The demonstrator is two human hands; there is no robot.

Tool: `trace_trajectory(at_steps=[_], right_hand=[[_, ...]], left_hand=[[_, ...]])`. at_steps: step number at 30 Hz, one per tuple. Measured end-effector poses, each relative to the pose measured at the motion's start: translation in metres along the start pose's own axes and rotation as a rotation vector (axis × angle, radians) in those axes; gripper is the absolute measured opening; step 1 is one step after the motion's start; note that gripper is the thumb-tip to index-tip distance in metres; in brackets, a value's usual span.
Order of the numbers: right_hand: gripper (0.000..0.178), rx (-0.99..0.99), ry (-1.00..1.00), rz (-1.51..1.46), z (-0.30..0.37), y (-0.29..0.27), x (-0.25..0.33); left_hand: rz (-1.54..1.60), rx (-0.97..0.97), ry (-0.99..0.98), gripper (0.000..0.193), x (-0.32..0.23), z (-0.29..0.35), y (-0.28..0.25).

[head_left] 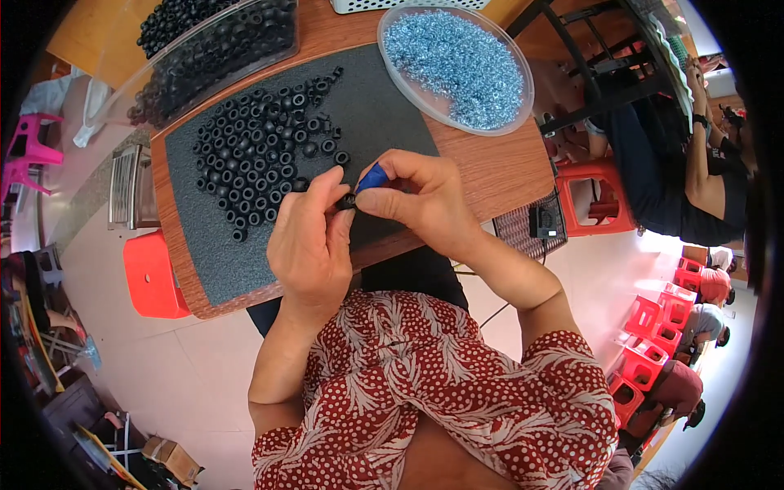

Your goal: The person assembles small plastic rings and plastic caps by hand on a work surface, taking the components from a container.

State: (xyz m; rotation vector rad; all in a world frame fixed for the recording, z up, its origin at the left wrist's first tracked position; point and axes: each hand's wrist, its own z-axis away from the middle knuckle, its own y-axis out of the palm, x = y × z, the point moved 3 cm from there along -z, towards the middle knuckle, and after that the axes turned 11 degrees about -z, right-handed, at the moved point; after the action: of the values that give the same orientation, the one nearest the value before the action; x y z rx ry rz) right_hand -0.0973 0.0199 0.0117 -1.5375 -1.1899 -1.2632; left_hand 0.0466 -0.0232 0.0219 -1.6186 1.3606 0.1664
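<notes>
In front of my chest, over the mat's near edge, both hands meet at a small black ring-shaped part [349, 199]. The thumb and fingers of my left hand [309, 241] pinch it. My right hand [420, 196] closes thumb against index finger right beside the ring; anything between those fingertips is too small to make out. A blue covering [373, 177] seems to wrap the right index fingertip. Just beyond the hands, many similar black ring-shaped parts [253, 151] lie spread over the dark textured mat [220, 265].
A round clear tray [529, 90] of shiny light-blue bits stands at the table's far right. At far left is a clear bin [296, 33] of black parts. A white basket [408, 5] is behind. Red stools [151, 276] flank the wooden table [498, 175]; other people sit at right.
</notes>
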Motion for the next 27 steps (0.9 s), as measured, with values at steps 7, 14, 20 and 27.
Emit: trace_trajectory(at_steps=[7, 14, 20, 27], right_hand=[[0.014, -0.027, 0.277, -0.164, 0.002, 0.002, -0.004], [0.017, 0.045, -0.446, 0.334, 0.004, 0.006, 0.011], [0.026, 0.065, -0.63, 0.459, 0.011, 0.007, 0.009], [0.029, 0.022, -0.656, 0.531, 0.018, 0.011, 0.011]], left_hand=[[-0.04, -0.034, 0.087, 0.04, 0.0, 0.001, 0.003], [0.097, 0.035, -0.116, 0.039, 0.006, 0.001, 0.002], [0.901, 0.128, -0.56, 0.034, 0.02, 0.004, 0.009], [1.069, 0.134, -0.75, 0.023, 0.02, 0.018, 0.018]])
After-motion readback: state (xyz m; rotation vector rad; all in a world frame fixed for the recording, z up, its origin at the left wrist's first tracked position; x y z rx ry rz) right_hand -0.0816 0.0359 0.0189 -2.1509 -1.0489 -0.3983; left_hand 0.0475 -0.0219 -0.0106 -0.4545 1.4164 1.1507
